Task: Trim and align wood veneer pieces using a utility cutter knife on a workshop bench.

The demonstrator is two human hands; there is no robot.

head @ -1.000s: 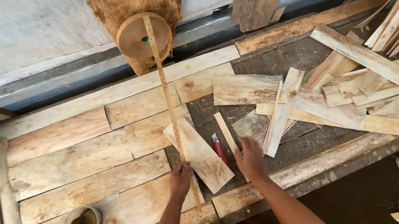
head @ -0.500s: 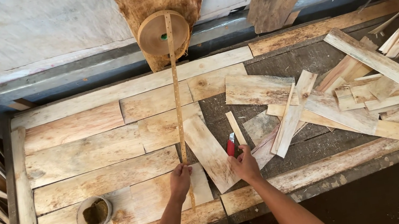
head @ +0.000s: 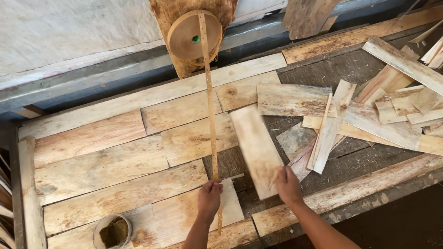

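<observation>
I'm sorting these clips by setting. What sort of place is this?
Most likely a rough woodworking or veneer workshop. A bench is laid with thin wood sheets, offcuts lie heaped at the right, and a tape roll feeds a strip to the left hand; the right hand holds a wood sheet.

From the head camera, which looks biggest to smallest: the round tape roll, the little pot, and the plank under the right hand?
1. Plank under the right hand: clearly largest.
2. Round tape roll.
3. Little pot.
The roll and the pot look close in size, and the roll is farther from the camera, so their order is unsure.
</observation>
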